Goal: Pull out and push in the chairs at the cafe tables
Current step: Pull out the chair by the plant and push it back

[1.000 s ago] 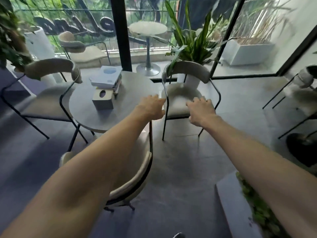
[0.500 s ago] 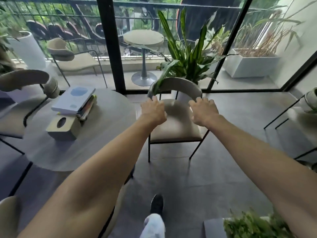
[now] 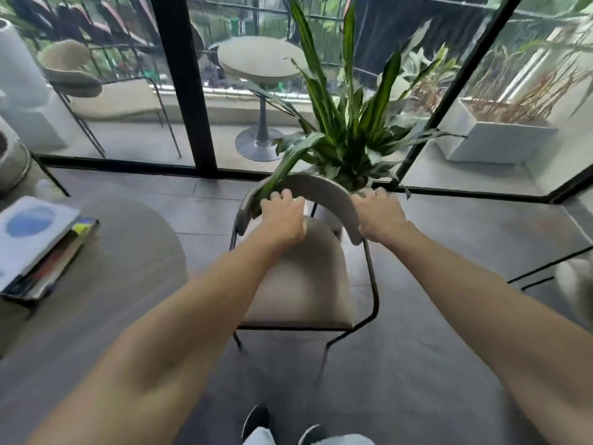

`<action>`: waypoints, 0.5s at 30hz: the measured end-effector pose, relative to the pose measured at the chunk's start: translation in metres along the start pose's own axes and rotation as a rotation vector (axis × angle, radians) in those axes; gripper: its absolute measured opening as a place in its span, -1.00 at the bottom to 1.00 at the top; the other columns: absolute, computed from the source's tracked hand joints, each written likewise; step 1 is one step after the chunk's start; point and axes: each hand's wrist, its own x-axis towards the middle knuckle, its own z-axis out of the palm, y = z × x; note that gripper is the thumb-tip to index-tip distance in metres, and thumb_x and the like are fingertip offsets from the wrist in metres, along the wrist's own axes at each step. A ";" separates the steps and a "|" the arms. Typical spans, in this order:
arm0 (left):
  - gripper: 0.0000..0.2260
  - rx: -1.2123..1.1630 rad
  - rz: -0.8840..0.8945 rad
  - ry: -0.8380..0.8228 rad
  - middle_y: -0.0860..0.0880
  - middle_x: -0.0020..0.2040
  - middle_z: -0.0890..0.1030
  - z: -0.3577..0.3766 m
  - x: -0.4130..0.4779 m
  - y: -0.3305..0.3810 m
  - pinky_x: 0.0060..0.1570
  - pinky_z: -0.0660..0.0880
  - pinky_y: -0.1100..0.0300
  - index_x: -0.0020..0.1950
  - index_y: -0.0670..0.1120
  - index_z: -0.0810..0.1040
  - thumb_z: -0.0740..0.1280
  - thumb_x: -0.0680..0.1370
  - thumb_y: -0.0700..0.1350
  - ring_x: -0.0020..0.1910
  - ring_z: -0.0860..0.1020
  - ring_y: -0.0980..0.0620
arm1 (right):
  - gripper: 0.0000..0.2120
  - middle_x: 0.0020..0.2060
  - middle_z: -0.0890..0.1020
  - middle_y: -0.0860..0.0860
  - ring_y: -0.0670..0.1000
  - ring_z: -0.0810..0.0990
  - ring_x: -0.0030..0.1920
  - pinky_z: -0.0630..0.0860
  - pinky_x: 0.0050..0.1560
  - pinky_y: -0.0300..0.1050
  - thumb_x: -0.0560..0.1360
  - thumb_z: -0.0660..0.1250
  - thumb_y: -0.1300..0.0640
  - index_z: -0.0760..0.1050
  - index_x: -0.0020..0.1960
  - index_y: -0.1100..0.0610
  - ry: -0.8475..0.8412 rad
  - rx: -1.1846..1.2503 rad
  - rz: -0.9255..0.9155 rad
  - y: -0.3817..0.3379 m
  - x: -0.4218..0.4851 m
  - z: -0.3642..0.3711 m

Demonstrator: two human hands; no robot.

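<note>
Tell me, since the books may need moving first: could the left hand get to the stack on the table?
Probably yes. The left hand is on the chair back, and nothing stands between it and the books on the table.

Potted plant crowds the chair backrest from behind, seemingly touching; round table stands left, open floor right.

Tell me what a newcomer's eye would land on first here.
First, the left hand and right hand, both clamped on the curved backrest of the beige chair at centre. Right behind it rises a tall striped-leaf potted plant by the glass wall. At left, a stack of books sits on the round table.
</note>
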 end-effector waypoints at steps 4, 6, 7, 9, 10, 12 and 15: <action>-0.63 0.005 -0.078 -0.039 -0.14 0.22 0.43 0.017 0.052 0.023 0.09 0.42 -0.09 0.29 -0.04 0.43 0.27 0.52 0.06 0.22 0.44 -0.21 | -0.45 0.19 0.49 0.12 0.20 0.43 0.26 0.41 0.22 0.12 0.34 0.49 -0.02 0.39 0.25 0.05 0.002 -0.025 -0.086 0.043 0.069 0.027; -0.63 -0.013 -0.150 -0.080 -0.14 0.24 0.42 0.024 0.075 0.035 0.10 0.40 -0.09 0.31 -0.03 0.41 0.26 0.53 0.04 0.24 0.43 -0.21 | -0.53 0.18 0.50 0.11 0.20 0.44 0.24 0.42 0.20 0.11 0.41 0.43 -0.02 0.40 0.26 0.06 0.028 -0.037 -0.159 0.060 0.102 0.041; -0.63 -0.021 -0.191 -0.091 -0.14 0.25 0.41 0.028 0.085 0.042 0.10 0.40 -0.09 0.31 -0.03 0.41 0.26 0.53 0.03 0.24 0.42 -0.21 | -0.59 0.18 0.51 0.10 0.19 0.44 0.23 0.42 0.17 0.10 0.45 0.38 0.02 0.41 0.26 0.06 0.055 -0.049 -0.207 0.068 0.119 0.047; -0.64 -0.036 -0.282 -0.098 -0.13 0.24 0.42 0.037 0.099 0.057 0.09 0.40 -0.08 0.30 -0.03 0.41 0.26 0.53 0.03 0.23 0.43 -0.20 | -0.65 0.18 0.52 0.11 0.19 0.45 0.23 0.42 0.15 0.07 0.51 0.32 0.10 0.41 0.28 0.07 0.095 -0.084 -0.310 0.080 0.151 0.060; -0.64 -0.053 -0.335 -0.104 -0.13 0.24 0.43 0.041 0.104 0.065 0.09 0.40 -0.08 0.31 -0.04 0.42 0.26 0.54 0.03 0.23 0.43 -0.20 | -0.64 0.19 0.52 0.11 0.19 0.45 0.23 0.43 0.14 0.07 0.51 0.30 0.14 0.41 0.31 0.07 0.103 -0.101 -0.362 0.084 0.164 0.064; -0.59 -0.075 -0.436 -0.126 -0.13 0.27 0.44 0.051 0.112 0.083 0.10 0.41 -0.07 0.36 -0.03 0.40 0.27 0.54 0.04 0.25 0.44 -0.20 | -0.60 0.22 0.52 0.11 0.19 0.45 0.25 0.43 0.14 0.07 0.53 0.27 0.18 0.40 0.35 0.06 0.114 -0.128 -0.467 0.092 0.188 0.070; -0.49 -0.134 -0.527 -0.177 -0.14 0.41 0.38 0.060 0.126 0.107 0.25 0.41 -0.11 0.47 0.01 0.32 0.29 0.53 0.08 0.37 0.36 -0.23 | -0.60 0.23 0.50 0.11 0.19 0.44 0.27 0.44 0.16 0.09 0.53 0.28 0.17 0.40 0.36 0.05 0.100 -0.131 -0.597 0.102 0.216 0.070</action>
